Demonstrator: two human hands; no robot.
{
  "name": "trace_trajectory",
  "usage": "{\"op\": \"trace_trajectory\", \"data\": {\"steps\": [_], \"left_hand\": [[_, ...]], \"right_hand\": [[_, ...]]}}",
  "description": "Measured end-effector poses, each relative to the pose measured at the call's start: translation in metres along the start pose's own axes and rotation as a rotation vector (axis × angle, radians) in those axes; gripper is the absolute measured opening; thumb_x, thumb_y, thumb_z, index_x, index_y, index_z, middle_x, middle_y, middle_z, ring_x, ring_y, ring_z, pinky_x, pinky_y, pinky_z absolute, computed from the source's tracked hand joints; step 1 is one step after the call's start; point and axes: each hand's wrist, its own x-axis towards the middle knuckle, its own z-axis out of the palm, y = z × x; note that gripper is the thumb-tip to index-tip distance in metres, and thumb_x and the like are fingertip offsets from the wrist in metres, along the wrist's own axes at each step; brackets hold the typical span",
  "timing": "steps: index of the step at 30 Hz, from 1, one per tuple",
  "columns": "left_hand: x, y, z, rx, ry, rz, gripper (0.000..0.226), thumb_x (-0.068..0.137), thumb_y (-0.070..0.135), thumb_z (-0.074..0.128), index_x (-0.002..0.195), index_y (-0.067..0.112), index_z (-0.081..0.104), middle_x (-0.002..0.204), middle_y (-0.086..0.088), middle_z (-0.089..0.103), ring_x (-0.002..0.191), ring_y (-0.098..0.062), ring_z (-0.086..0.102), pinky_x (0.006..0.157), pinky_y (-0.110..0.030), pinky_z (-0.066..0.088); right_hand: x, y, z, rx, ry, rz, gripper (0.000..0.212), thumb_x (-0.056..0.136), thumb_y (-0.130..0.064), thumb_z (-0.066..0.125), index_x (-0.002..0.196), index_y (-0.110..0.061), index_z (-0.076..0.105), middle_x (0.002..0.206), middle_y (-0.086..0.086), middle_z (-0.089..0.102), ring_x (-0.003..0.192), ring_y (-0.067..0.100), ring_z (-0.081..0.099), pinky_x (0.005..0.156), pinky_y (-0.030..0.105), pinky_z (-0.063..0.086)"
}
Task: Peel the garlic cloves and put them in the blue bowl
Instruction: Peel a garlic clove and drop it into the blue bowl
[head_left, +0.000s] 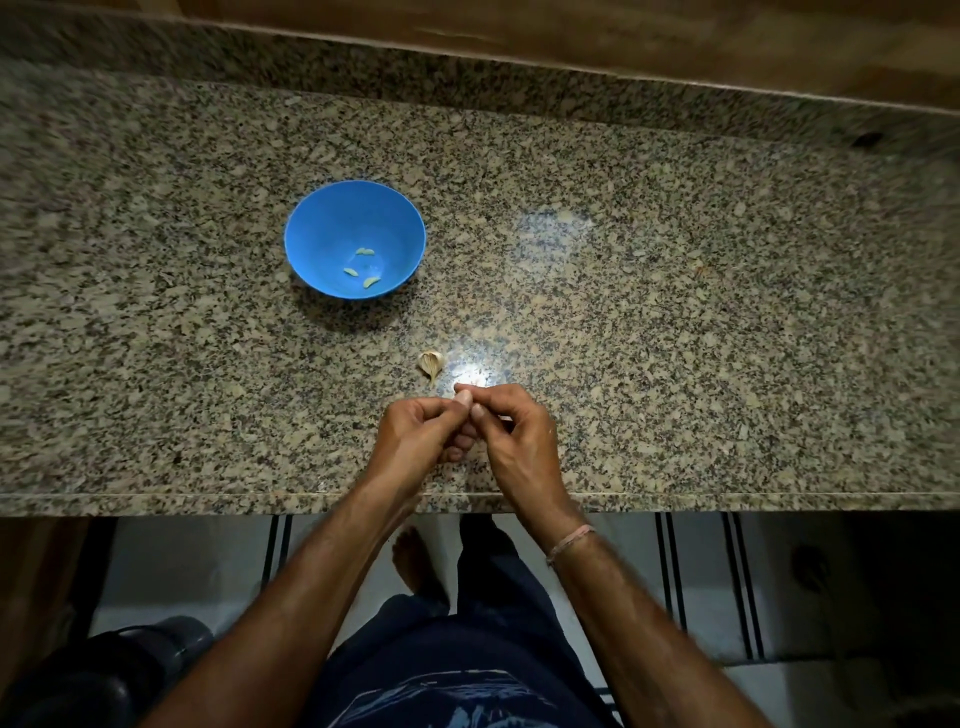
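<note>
The blue bowl (311, 234) stands on the granite counter, left of centre, with three peeled garlic cloves (364, 252) lying in its bottom. A papery garlic piece (430, 362) lies on the counter just beyond my hands. My left hand (415, 431) and my right hand (511, 431) meet near the counter's front edge, fingertips pressed together and pinching a small garlic clove (464, 388). The fingers hide most of that clove; only a pale sliver shows above them.
The speckled granite counter (675, 312) runs the full width, with a raised back ledge and a wooden wall behind. Its front edge (208, 496) lies just under my wrists. Below it are a tiled floor, my feet and a dark bin (104, 670) at lower left.
</note>
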Motion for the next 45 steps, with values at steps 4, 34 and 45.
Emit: {"op": "trace_trajectory", "data": {"steps": [4, 34, 45], "left_hand": [[0.000, 0.001, 0.000, 0.033, 0.030, 0.013, 0.025, 0.097, 0.030, 0.072, 0.098, 0.005, 0.075, 0.086, -0.010, 0.076, 0.075, -0.015, 0.069, 0.069, -0.027, 0.058], [0.017, -0.004, 0.044, -0.149, 0.153, -0.094, 0.036, 0.109, 0.026, 0.049, 0.076, 0.018, 0.059, 0.061, 0.004, 0.045, 0.052, -0.009, 0.041, 0.047, -0.023, 0.037], [0.015, 0.004, 0.045, -0.288, 0.067, -0.223, 0.039, 0.108, 0.027, 0.052, 0.070, 0.018, 0.052, 0.054, 0.007, 0.041, 0.046, -0.006, 0.035, 0.042, -0.020, 0.031]], "right_hand": [[-0.004, -0.003, -0.007, -0.015, 0.020, -0.032, 0.013, 0.099, -0.011, 0.070, 0.106, -0.020, 0.078, 0.103, -0.004, 0.076, 0.102, 0.011, 0.073, 0.092, 0.034, 0.061], [0.030, -0.001, -0.014, -0.272, -0.077, -0.148, 0.028, 0.109, -0.018, 0.055, 0.082, -0.016, 0.049, 0.071, -0.011, 0.046, 0.063, -0.001, 0.042, 0.058, 0.013, 0.034], [0.027, 0.007, -0.026, -0.116, -0.111, 0.003, 0.023, 0.106, -0.024, 0.060, 0.089, -0.010, 0.062, 0.078, -0.003, 0.062, 0.071, 0.003, 0.057, 0.066, 0.021, 0.050]]}}
